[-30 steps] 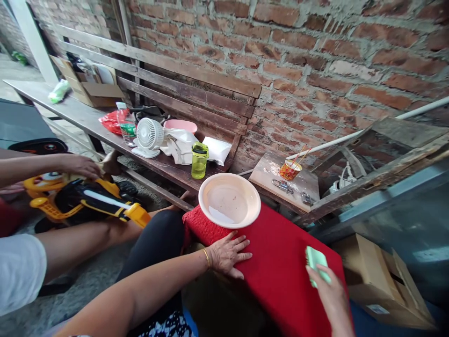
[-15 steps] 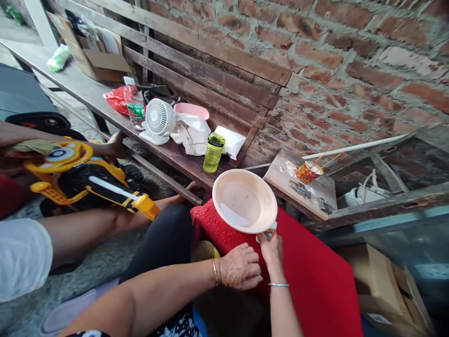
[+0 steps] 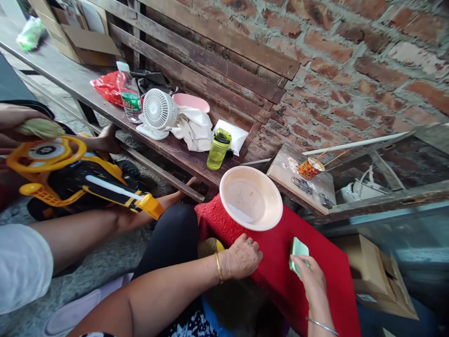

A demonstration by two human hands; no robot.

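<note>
My right hand point(image 3: 310, 278) pinches a small mint-green rectangular object point(image 3: 300, 255) above the red cover point(image 3: 329, 281); its kind is unclear. A pale pink basin point(image 3: 250, 201) with a little water and dark specks in it rests on the far end of the red cover, apart from both hands. Just in front of the basin, my left hand point(image 3: 242, 256), with a gold bangle at the wrist, is loosely curled. Its palm and fingertips are hidden, so whether anything is inside does not show.
On the wooden bench point(image 3: 178, 159) stand a green bottle point(image 3: 219, 150), a white fan point(image 3: 157, 110), a water bottle point(image 3: 129, 98) and white cloth point(image 3: 194, 128). A paper cup point(image 3: 310, 167) sits on a board at right. Another person's legs and a yellow-black toy point(image 3: 87, 182) are at left.
My right hand has moved right and toward me with the mint-green object, away from the basin's rim. The basin stays on the red cover. My left hand is still curled.
</note>
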